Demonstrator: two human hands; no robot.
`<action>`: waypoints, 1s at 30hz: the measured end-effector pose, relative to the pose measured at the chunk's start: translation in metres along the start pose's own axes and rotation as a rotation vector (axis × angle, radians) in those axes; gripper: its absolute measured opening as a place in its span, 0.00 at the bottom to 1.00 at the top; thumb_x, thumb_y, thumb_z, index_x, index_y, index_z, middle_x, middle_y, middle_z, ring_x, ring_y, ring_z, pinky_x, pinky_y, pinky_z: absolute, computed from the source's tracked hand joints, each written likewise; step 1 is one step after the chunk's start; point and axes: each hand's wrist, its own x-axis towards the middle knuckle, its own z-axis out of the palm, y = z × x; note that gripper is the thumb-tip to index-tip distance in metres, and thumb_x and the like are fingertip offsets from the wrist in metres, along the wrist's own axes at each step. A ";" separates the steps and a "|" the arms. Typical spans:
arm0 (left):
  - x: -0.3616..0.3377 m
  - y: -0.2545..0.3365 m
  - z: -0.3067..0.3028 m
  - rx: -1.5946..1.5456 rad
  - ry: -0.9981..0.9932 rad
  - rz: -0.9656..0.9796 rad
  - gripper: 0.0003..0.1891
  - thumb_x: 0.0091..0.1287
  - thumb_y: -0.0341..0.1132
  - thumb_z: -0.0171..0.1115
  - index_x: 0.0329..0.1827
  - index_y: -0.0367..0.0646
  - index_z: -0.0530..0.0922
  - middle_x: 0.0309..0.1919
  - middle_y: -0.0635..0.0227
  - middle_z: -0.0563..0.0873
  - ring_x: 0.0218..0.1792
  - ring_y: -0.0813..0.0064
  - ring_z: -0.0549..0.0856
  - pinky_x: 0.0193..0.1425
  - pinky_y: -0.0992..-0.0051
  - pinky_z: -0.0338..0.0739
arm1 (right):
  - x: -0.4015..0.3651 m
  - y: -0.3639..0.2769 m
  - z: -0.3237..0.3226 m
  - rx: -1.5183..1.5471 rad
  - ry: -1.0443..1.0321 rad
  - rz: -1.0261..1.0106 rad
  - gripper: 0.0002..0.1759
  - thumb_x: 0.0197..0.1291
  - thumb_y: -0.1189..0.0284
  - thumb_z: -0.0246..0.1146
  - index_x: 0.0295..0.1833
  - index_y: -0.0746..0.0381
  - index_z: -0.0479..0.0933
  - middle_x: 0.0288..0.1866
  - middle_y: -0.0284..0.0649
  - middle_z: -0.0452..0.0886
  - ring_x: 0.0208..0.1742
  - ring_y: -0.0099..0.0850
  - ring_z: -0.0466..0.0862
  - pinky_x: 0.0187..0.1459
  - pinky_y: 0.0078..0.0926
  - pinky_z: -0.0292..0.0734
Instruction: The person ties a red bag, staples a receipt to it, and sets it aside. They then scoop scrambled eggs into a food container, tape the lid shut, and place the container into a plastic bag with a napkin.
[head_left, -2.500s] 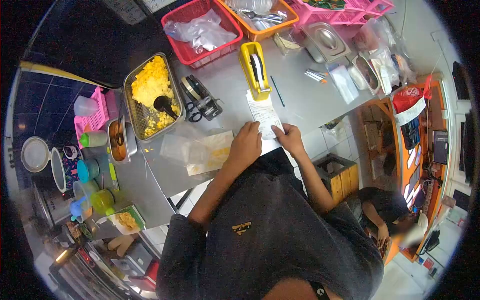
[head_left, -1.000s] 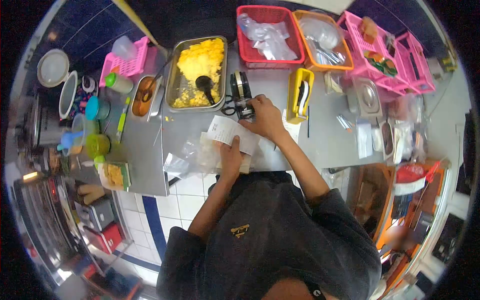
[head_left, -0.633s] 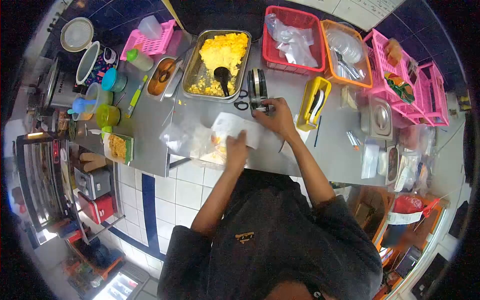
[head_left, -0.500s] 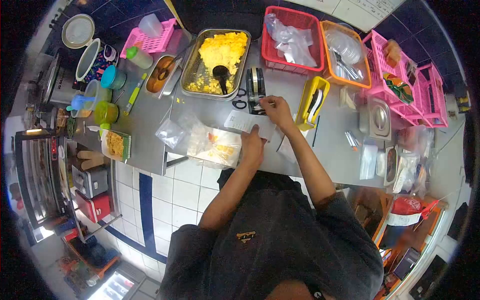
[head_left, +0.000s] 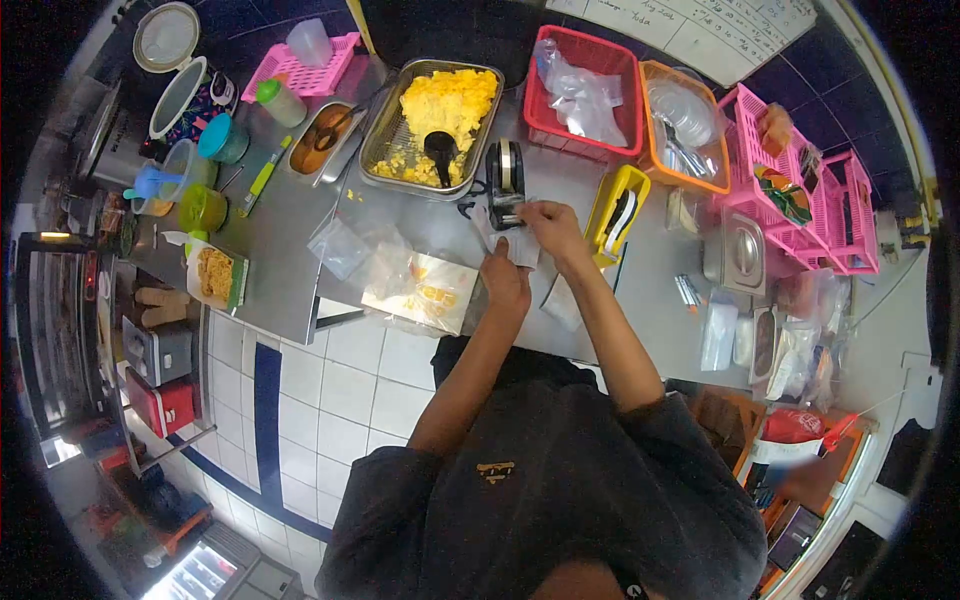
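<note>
My left hand [head_left: 506, 278] grips a white paper slip [head_left: 517, 246] just below the black tape dispenser [head_left: 507, 175]. The fingers of my right hand [head_left: 552, 228] are pinched together at the dispenser's near end, beside the slip; what they hold is too small to make out. A white box in a clear plastic bag [head_left: 420, 292] lies left of my left hand. To the right of my right hand stands a yellow tape dispenser [head_left: 616, 212]. Black scissors [head_left: 468, 209] lie partly hidden by the slip and the black dispenser.
Behind my hands is a metal tray [head_left: 372, 160] of yellow food with a black scoop. A red basket [head_left: 583, 148] and an orange basket [head_left: 690, 176] stand at the back right. An open food box [head_left: 240, 281] sits at the left edge, a lidded steel container [head_left: 736, 252] to the right.
My left hand has brought the slip up and turned it beside the black dispenser. My right hand stays near the dispenser's end, slightly lower. The view has shifted slightly.
</note>
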 end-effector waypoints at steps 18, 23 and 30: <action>-0.039 -0.007 0.000 -0.026 -0.254 -0.072 0.24 0.81 0.53 0.48 0.64 0.42 0.73 0.50 0.66 0.83 0.48 0.70 0.83 0.55 0.68 0.78 | -0.093 0.054 -0.013 0.183 -0.119 0.119 0.13 0.71 0.68 0.64 0.48 0.67 0.86 0.41 0.35 0.88 0.43 0.21 0.82 0.50 0.20 0.76; -0.043 0.005 0.011 -0.011 -0.227 -0.089 0.22 0.79 0.49 0.53 0.63 0.41 0.73 0.49 0.66 0.84 0.47 0.70 0.83 0.50 0.67 0.79 | -0.089 0.060 -0.011 0.136 -0.126 0.124 0.13 0.70 0.68 0.65 0.47 0.68 0.86 0.42 0.36 0.88 0.42 0.22 0.83 0.50 0.22 0.78; -0.045 0.012 0.023 0.191 -0.080 0.073 0.23 0.76 0.33 0.59 0.70 0.38 0.67 0.61 0.57 0.80 0.57 0.63 0.84 0.61 0.60 0.81 | -0.083 0.024 -0.039 -0.474 0.213 -0.248 0.15 0.64 0.66 0.70 0.45 0.69 0.86 0.35 0.43 0.88 0.37 0.27 0.83 0.41 0.32 0.79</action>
